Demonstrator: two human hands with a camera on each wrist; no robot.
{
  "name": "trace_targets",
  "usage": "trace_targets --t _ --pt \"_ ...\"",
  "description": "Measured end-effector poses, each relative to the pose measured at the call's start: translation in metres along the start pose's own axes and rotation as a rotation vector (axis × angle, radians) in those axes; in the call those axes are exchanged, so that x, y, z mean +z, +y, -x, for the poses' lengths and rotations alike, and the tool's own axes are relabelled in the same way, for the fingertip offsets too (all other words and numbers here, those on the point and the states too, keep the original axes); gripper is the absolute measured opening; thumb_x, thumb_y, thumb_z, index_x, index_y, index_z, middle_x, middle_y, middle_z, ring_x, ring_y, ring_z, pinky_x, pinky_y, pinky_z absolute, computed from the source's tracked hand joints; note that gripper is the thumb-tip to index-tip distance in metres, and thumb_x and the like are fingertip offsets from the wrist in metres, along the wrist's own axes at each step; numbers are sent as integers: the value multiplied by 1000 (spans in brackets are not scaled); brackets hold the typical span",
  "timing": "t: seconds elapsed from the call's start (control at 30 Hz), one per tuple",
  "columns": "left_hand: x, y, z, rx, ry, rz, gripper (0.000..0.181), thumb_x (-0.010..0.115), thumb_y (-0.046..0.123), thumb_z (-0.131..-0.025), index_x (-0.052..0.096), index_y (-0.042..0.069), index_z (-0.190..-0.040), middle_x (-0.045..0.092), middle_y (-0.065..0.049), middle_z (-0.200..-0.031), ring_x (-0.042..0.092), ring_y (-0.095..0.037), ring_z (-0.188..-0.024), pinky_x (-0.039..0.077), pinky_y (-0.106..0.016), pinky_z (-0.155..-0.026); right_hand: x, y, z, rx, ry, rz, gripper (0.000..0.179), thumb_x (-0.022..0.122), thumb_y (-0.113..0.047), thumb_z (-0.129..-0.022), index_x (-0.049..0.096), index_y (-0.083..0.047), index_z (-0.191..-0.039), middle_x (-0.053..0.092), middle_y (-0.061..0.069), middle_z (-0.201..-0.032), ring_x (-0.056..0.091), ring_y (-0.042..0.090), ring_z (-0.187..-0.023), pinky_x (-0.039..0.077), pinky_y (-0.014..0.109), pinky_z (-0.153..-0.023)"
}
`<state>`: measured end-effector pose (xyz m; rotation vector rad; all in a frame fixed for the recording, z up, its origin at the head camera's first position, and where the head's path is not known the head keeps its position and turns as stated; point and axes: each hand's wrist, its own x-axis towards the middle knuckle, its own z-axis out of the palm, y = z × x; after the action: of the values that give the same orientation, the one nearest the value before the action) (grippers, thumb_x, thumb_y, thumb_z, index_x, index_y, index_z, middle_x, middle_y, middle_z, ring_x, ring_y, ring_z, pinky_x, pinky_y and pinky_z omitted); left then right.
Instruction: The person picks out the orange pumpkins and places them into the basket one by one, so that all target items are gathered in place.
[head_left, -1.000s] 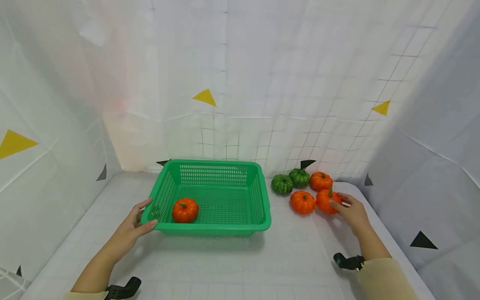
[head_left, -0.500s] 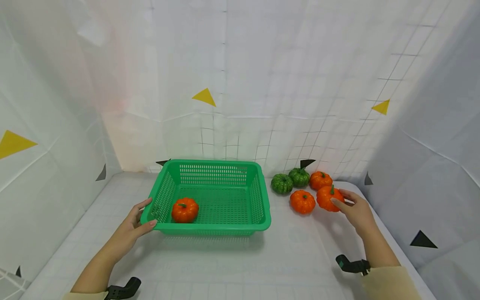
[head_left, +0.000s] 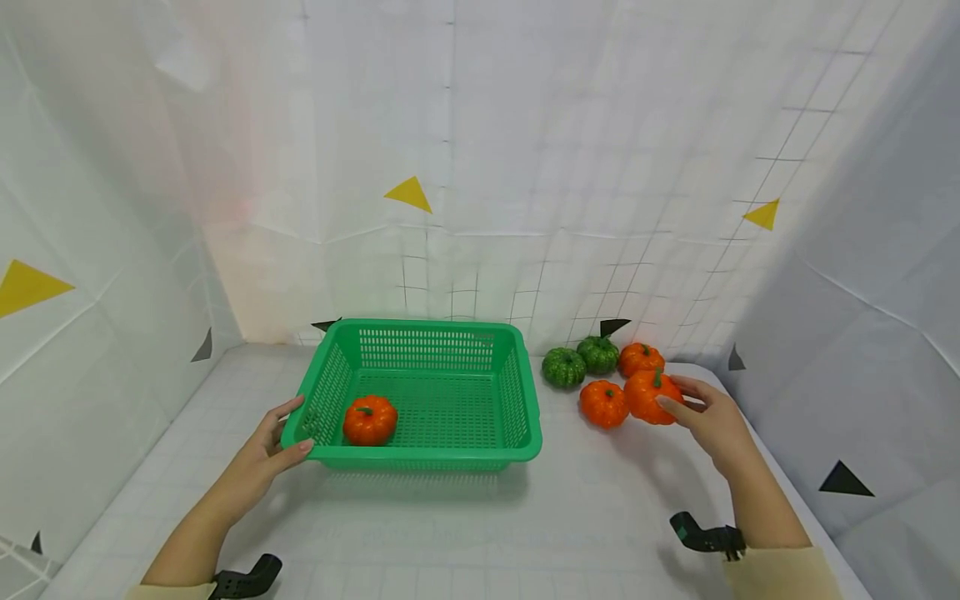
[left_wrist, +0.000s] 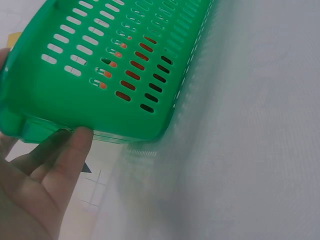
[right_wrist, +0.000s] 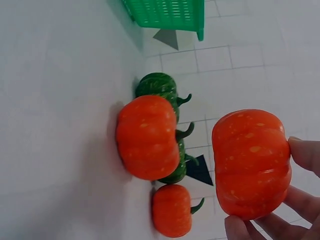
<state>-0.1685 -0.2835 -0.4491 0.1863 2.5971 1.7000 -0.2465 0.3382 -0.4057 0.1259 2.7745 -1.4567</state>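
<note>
My right hand [head_left: 714,423] holds an orange pumpkin [head_left: 651,397] with a green stem between thumb and fingers. In the right wrist view the held pumpkin [right_wrist: 252,162] is off the table, apart from the others. Just left of it lies a second orange pumpkin [head_left: 602,405] on the table. My left hand [head_left: 258,458] grips the front left corner of a green plastic basket [head_left: 420,454], thumb at the rim. The left wrist view shows fingers [left_wrist: 75,152] against the basket's outer side. One orange pumpkin [head_left: 371,421] sits in the basket's front left part.
Two green pumpkins [head_left: 564,367] and another orange pumpkin [head_left: 641,358] stand at the back right, near the rear wall [head_left: 480,275]. White sheeting encloses the white table [head_left: 570,517] at the back and both sides.
My right hand has lifted its orange pumpkin off the table, then shifted slightly left with it. My left hand, the basket and the pumpkin inside have not moved.
</note>
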Motion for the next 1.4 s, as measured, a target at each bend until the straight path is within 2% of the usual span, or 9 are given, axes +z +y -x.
trace_targets --t 0.5,1.03,1.3,1.4 --pt "2 -3 0 7 -5 19 75 58 24 -103 11 14 -160 28 -32 -153 39 -45 -134 46 -17 -88 2 -28 16 -45 -51 14 84 65 -54 -93 35 -5 -155 32 26 -155 41 47 -135 37 64 -105" --pt "0 2 1 -1 -9 -4 75 57 24 -103 10 14 -161 29 -31 -154 41 -43 -133 47 -23 -91 17 -57 27 -131 -70 -11 75 66 -48 -95 40 -9 -153 38 23 -152 43 44 -133 40 65 -102" --pt "-1 0 0 -3 -2 -23 75 58 26 -103 11 15 -160 30 -31 -153 41 -44 -133 49 -35 -95 28 -75 27 -162 -92 -14 73 68 -47 -94 42 -11 -152 46 22 -146 41 42 -133 37 68 -102" --pt "-1 0 0 -6 -1 -22 75 58 26 -103 11 15 -160 28 -31 -154 40 -46 -135 47 -46 -98 33 -81 26 -187 -103 -19 71 69 -46 -93 45 -12 -151 48 21 -145 42 40 -132 38 68 -101"
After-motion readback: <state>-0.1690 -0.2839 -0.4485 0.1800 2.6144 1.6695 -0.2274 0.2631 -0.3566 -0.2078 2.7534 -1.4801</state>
